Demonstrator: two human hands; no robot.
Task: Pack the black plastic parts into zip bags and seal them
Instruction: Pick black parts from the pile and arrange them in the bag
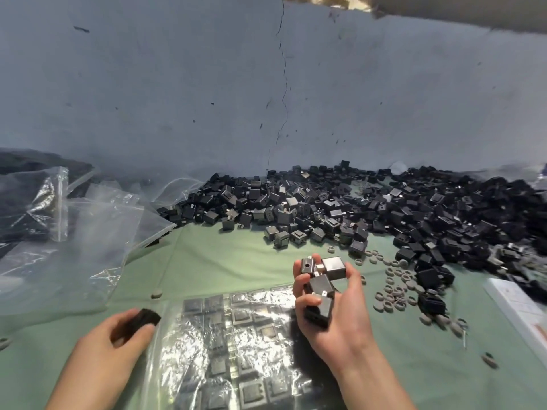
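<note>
A clear zip bag (236,344) lies flat on the green mat in front of me, with rows of black plastic parts inside it. My left hand (118,341) grips one black part (145,319) at the bag's left edge. My right hand (334,315) hovers over the bag's right side and holds several black parts (321,288) stacked between thumb and fingers. A large heap of loose black parts (370,211) spreads along the wall at the back and right.
Empty clear bags (74,229) are piled at the left. Small grey rings (396,291) lie scattered right of my right hand. A white box (521,309) sits at the right edge. The green mat (222,261) shows bare between bag and heap.
</note>
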